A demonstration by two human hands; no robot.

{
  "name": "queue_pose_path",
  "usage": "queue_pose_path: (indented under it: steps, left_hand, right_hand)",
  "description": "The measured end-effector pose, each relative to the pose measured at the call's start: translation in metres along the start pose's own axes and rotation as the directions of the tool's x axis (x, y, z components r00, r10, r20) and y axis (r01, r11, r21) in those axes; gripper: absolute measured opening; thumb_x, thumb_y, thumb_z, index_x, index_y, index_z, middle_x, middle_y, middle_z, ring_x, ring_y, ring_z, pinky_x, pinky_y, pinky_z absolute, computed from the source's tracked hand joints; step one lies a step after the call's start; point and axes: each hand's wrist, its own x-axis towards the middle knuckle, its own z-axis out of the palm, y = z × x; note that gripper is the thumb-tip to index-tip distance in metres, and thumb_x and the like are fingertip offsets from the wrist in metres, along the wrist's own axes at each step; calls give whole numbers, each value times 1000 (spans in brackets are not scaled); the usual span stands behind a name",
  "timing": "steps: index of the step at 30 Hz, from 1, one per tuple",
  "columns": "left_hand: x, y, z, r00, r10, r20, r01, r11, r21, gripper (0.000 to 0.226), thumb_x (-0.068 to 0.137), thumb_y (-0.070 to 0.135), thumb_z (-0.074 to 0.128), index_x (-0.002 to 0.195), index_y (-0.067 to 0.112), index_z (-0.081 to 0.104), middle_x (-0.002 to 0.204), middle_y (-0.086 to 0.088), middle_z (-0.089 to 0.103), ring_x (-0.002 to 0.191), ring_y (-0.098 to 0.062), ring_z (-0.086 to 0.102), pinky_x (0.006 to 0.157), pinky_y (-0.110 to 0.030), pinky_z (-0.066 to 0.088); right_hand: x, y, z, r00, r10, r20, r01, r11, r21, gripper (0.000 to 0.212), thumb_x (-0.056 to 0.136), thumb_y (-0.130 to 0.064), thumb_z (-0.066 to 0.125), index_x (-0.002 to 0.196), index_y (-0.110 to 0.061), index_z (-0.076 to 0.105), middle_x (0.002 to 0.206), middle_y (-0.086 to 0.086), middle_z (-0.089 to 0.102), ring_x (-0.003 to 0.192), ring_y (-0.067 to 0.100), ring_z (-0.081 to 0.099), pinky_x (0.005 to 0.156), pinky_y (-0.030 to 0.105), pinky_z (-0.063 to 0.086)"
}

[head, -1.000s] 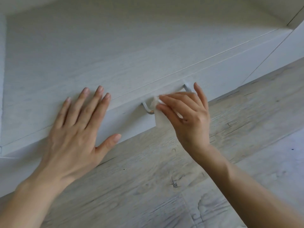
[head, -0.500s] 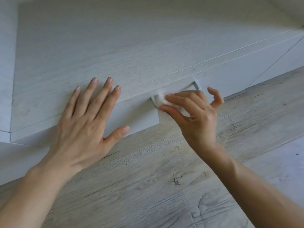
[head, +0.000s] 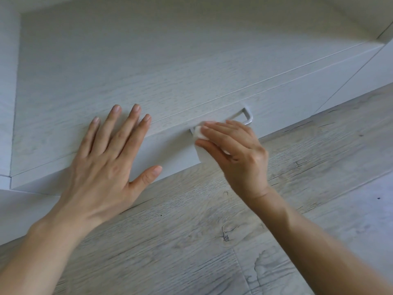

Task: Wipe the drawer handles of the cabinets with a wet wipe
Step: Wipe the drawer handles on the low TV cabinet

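Since half a second ago the right hand (head: 238,152) has lowered its little finger, which stood raised and now lies beside the others. More of the handle's right end shows past the knuckles.

That hand grips the wipe (head: 200,133), a white folded piece pinched between the thumb below and the fingers above. It presses the wipe on the left end of the handle (head: 247,116). A loose flap of the wipe hangs under the thumb, against the drawer (head: 170,145). The handle is a pale metal bar on the drawer front. Its left end is hidden under the wipe and its middle under the fingers. Its bent right end sticks out just beyond the fingertips' far side.

To the left of the wiping hand, well apart from it, the left hand (head: 106,165) lies flat on the cabinet (head: 127,60) front. Its fingers are straight and spread and its thumb is out to the side; it holds nothing. Its fingertips reach past the seam above the drawer.

Below both wrists runs a grey wood-grain floor (head: 191,231), meeting the base of the cabinet just under the hands.
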Motion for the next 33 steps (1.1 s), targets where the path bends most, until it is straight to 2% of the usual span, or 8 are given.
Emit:
queue_pose_path:
  steps: [7,10,18,25,28,33]
  left_hand:
    - [0,0,-2,1000,-2,16,2,1000,-10,74,94,61,13,148,11,18,155,-5,16,143,-27,9,116,-38,0]
    - [0,0,-2,1000,1,28,-1,1000,-25,74,94,61,13,148,12,18,155,-6,16,143,-27,9,116,-37,-1]
    - [0,-3,-1,999,14,43,-13,1000,-13,74,94,61,12,149,12,15,156,-6,15,144,-26,8,116,-42,4]
    - [0,-3,-1,999,25,24,-25,1000,-4,72,95,61,13,149,13,17,155,-6,18,144,-25,10,115,-45,9]
    - [0,-3,0,999,24,21,-23,1000,-18,72,95,61,13,149,13,18,155,-6,19,144,-26,11,115,-45,10]
    - [-1,-3,-2,1000,17,23,-16,999,-31,72,95,61,13,149,14,17,155,-6,18,144,-24,8,115,-43,7]
  right_hand:
    - [-1,-6,6,999,-1,37,1,1000,13,16,82,-16,74,93,-5,74,100,5,72,97,14,67,92,35,50]
    - [0,9,-10,1000,9,2,-9,999,-46,19,79,-16,76,94,-5,73,101,5,71,97,13,66,93,34,49]
    - [4,7,-5,1000,25,10,-24,998,-59,18,80,-26,73,86,-9,74,87,-1,73,85,7,65,99,30,43]
    - [8,3,1,998,24,52,-21,997,-71,20,81,-33,71,82,-13,75,82,-6,73,79,5,65,98,31,41]
    - [8,11,-9,999,16,46,-11,995,-103,19,81,-35,69,82,-17,75,87,-9,73,82,0,64,98,33,37]
    - [8,-4,1,994,91,64,-82,987,-135,22,80,-40,67,80,-19,74,83,-11,73,82,-1,63,92,35,30]
